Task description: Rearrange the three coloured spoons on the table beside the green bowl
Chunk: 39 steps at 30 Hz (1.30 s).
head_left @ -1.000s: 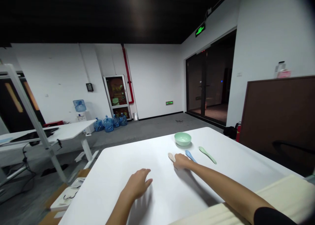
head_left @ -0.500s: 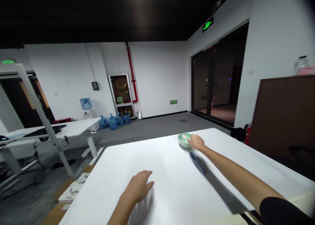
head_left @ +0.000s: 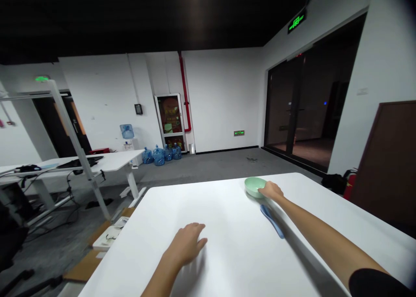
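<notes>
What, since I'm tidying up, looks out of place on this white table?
Nothing looks spilled or damaged. The one loose item is a blue plastic spoon lying flat on the tabletop beside the right hand, outside the mint-green bowl.

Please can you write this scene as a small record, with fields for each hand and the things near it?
Right hand: at the rim of the pale green bowl; cannot tell if it holds anything
Left hand: palm down, fingers spread, over the white table
Spoon: blue spoon, flat on the table, below the right hand
Background: blue water bottles on the floor by the far wall
</notes>
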Motion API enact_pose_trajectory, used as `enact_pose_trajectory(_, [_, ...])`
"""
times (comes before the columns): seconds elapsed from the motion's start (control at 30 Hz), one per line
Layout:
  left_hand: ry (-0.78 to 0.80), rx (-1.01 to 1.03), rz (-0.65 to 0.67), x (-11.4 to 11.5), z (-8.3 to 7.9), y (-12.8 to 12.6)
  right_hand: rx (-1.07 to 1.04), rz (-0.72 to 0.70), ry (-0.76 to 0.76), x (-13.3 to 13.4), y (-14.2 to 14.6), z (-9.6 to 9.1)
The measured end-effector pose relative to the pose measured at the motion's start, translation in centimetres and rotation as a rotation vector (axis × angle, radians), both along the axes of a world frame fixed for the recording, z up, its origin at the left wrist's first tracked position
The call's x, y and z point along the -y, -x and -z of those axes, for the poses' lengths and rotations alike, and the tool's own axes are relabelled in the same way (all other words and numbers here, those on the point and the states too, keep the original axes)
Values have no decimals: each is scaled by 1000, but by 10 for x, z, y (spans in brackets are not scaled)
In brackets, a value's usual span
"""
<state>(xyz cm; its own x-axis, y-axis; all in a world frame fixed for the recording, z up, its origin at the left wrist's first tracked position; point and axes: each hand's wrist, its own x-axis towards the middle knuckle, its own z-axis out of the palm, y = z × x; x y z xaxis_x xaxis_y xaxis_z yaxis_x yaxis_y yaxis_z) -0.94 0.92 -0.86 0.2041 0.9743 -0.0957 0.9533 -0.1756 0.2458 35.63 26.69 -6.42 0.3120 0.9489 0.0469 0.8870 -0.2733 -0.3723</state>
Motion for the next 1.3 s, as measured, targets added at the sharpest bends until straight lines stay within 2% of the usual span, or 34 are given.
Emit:
enact_pose_trajectory(0.1, [3, 3, 2, -1, 2, 1, -7, -14, -37, 6, -3, -10])
enact_pose_trajectory(0.2, [1, 13, -3, -2, 5, 2, -7, -52, -88, 22, -7, -27])
enact_pose_trajectory(0.37, [6, 7, 6, -5, 7, 4, 6, -154, -191, 76, -20, -50])
enact_pose_trajectory(0.53, [-12, 3, 23, -4, 9, 5, 1, -329, -245, 140, -27, -45])
enact_pose_trajectory(0.67, [-11, -3, 30, -2, 8, 4, 42, -392, -199, 168, -24, -30])
enact_pose_trajectory(0.87, [-11, -5, 19, 1, 5, 2, 43, -446, -126, 173, -21, -17])
enact_pose_trajectory(1.3, [-8, -15, 14, 3, 3, 1, -17, -465, -211, 175, -22, -22])
